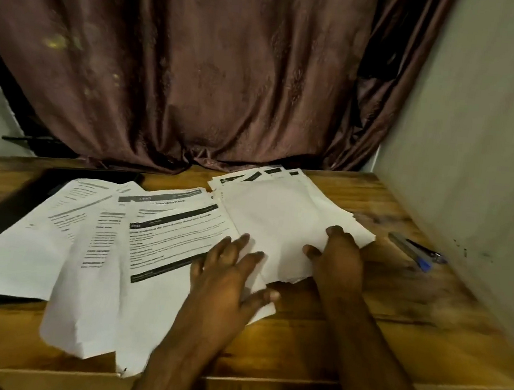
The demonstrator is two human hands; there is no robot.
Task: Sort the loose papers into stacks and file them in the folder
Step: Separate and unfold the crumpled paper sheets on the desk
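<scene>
Near the table's (360, 344) front edge, left hand (227, 275) flat, right hand (340, 255) gripping stack (279, 216).

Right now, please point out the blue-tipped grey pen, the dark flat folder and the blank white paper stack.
Blue-tipped grey pen (411, 249): head view, mid barrel.
Dark flat folder (24, 197): head view, bare left part.
Blank white paper stack (278, 223): head view, top sheet's middle.

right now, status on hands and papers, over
Left hand flat, fingers spread on printed sheets. Right hand grips blank-faced stack at its near edge. Black folder under left sheets. Stapler lies clear, right.
</scene>
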